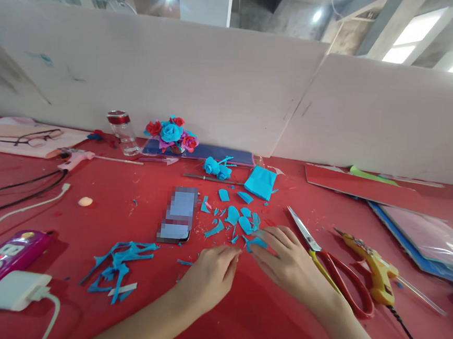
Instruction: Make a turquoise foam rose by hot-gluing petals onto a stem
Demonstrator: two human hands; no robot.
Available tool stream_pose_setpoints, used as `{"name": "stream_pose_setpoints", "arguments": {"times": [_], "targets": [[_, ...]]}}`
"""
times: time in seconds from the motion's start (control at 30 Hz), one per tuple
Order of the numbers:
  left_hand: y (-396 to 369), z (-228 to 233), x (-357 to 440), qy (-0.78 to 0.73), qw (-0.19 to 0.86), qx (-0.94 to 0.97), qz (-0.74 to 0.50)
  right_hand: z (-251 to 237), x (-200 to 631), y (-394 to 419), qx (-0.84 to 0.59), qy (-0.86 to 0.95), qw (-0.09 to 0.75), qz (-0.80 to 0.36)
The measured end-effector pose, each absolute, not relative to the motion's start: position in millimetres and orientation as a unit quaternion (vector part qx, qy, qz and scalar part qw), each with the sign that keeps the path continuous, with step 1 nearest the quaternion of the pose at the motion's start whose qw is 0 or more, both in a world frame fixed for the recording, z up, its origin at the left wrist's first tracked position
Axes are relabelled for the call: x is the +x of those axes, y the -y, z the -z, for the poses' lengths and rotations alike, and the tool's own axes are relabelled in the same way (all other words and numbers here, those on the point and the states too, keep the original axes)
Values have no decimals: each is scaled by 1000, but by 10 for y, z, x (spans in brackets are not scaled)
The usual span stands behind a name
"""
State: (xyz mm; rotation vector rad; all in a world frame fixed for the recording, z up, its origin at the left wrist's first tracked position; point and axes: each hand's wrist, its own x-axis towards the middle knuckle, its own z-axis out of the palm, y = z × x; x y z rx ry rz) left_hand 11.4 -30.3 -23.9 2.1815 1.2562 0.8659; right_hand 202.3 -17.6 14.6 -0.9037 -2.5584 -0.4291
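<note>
My left hand [211, 273] is closed above the red table, fingers curled in. Whatever it may hold is hidden. Just right of it, my right hand [287, 263] reaches over the cut pieces with its fingers stretched out and slightly apart. Under its fingertips lies a blue paper petal [257, 242]. Several more blue petals [233, 215] and small scraps [214, 229] are scattered beyond both hands. Behind them sit a folded blue paper square [260, 182] and blue paper roses [217, 168].
Right: scissors [330, 274], yellow glue gun [376, 265], plastic-wrapped sheets [428, 237]. Left: phone [178, 214], blue offcuts [119, 265], purple power strip [20, 250], white charger [16, 290], pink glue gun [74, 160]. At the back: paper-flower bouquet [171, 134], glass bottle [125, 135], white partition [159, 70].
</note>
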Motion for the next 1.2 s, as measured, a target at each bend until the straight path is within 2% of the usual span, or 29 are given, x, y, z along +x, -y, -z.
{"name": "stream_pose_setpoints", "arguments": {"times": [0.23,0.5,0.83,0.9,1.07,1.2], "targets": [[314,239,110,-468,219,802,-301,-43,1955,202,-327,900,186,219],[295,178,130,-475,290,761,-332,-47,1930,261,-381,867,306,101],[305,169,133,-471,303,753,-345,-3,1897,246,-384,863,303,127],[301,161,134,-474,349,729,-349,-15,1917,253,-375,857,336,105],[257,112,128,-445,531,596,-406,-39,2085,303,-421,739,515,108],[232,56,121,-399,585,534,-461,-15,2283,349,-495,643,576,98]]}}
